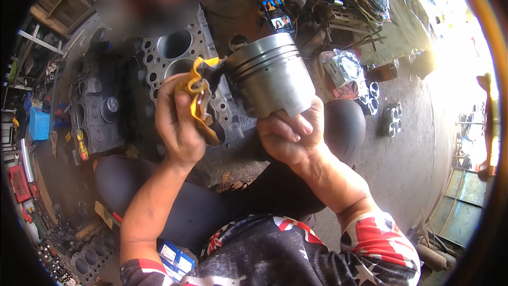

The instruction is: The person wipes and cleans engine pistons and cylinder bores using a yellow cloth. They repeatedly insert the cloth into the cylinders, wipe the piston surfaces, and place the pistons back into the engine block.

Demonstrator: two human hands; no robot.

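A silver piston [278,77] with dark ring grooves is held up in front of me, tilted to the left. My right hand [293,132] grips its skirt from below, fingers curled at the lower edge. In my left hand [180,122] is a crumpled yellow rag [200,98], stained black, pinched between thumb and fingers. The rag's dark end reaches the piston's left side; whether it touches I cannot tell. Behind both hands lies an engine block [203,32] with round cylinder bores, partly covered by the rag and my left hand.
Another dark engine part [98,111] lies left of the block, with a yellow-and-red screwdriver [82,144] beside it. A lit phone [278,16] stands beyond the piston. Metal parts [392,119] sit on the floor at right. A blue box [177,259] is near my left elbow.
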